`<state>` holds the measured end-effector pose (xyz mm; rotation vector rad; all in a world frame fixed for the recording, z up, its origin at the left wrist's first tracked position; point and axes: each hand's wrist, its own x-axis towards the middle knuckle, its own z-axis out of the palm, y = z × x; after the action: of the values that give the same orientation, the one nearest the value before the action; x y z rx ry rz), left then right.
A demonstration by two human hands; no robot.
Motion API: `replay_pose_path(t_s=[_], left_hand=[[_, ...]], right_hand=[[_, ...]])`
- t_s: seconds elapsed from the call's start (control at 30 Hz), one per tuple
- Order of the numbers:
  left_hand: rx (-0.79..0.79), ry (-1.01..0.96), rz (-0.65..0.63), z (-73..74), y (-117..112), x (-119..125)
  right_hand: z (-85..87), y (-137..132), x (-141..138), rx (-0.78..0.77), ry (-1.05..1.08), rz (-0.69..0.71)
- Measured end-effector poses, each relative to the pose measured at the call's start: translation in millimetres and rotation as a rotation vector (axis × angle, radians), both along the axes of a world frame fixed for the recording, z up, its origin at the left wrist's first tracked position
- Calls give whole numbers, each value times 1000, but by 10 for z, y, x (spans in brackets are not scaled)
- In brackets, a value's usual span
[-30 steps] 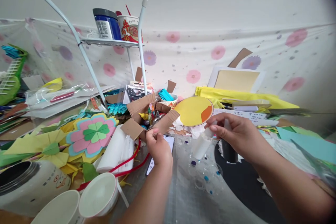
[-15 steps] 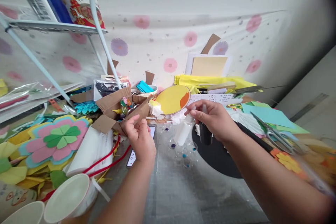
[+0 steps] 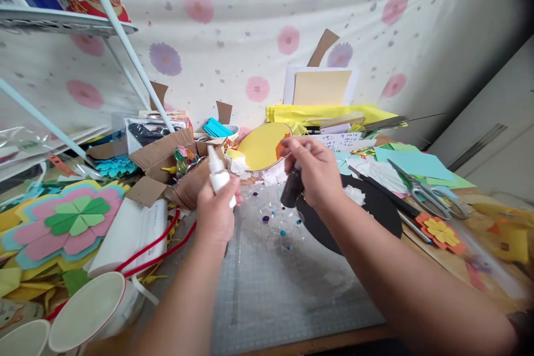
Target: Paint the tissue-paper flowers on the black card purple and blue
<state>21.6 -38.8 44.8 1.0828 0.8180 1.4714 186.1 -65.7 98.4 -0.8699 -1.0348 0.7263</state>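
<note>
My left hand (image 3: 217, 214) is closed around a small white squeeze bottle (image 3: 219, 179), whose pointed nozzle sticks up above the thumb. Pinched by its top in my right hand (image 3: 315, 169) is a dark little bottle (image 3: 292, 188), hanging tilted; the fingers cover its upper part. Below and between the hands, a clear bumpy plastic piece (image 3: 273, 228) with blue and purple dots rests on the grey gridded mat (image 3: 283, 295). Just right of it lies a black disc (image 3: 379, 211) with crumpled white bits (image 3: 354, 195) on it, partly behind my right forearm.
An open cardboard box (image 3: 183, 186) of small parts stands left of centre. Layered paper flowers (image 3: 79, 214) and white bowls (image 3: 89, 308) occupy the left side. Scissors (image 3: 428, 194) and coloured paper (image 3: 417, 164) lie right. A metal rack (image 3: 120, 39) rises at upper left.
The white bottle has passed from my right hand to my left hand, which was empty before. My right hand keeps the dark bottle and has shifted slightly left. The view has tilted and turned.
</note>
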Motion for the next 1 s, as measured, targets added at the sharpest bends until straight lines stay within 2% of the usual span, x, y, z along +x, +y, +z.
replay_pose_path(t_s=[0.07, 0.17, 0.27, 0.37, 0.43, 0.53, 0.67, 0.7, 0.73, 0.8, 0.83, 1.0], left_hand=[[-26, -59, -33, 47, 24, -39], [-62, -73, -223, 87, -43, -21], [-95, -81, -442, 64, -159, 57], [-160, -124, -553, 22, -238, 128], [-181, -129, -529, 7, -250, 152], [-198, -153, -415, -2, -218, 165], [-268, -206, -264, -60, -154, 193], [-287, -216, -247, -85, -143, 206], [-303, -224, -236, -112, -134, 220], [-323, -226, -231, -162, -118, 247], [-327, -221, -238, -183, -110, 257], [-282, -134, -356, -232, -38, 224]], right_hand=[[-3, -13, 92, -11, 110, -21], [-30, -21, 127, -68, 188, -2], [-58, -3, 3, -57, 185, 59], [-67, 37, -194, -42, 113, 90], [-55, 86, -301, -54, -46, 90], [33, 233, -388, -15, -337, 89], [346, 541, -577, 237, -634, -32], [439, 624, -674, 287, -754, -23], [523, 706, -792, 302, -903, 44], [641, 873, -1071, 198, -1328, 357], [669, 958, -1216, 146, -1433, 467], [600, 1362, -1775, -58, -1639, 647]])
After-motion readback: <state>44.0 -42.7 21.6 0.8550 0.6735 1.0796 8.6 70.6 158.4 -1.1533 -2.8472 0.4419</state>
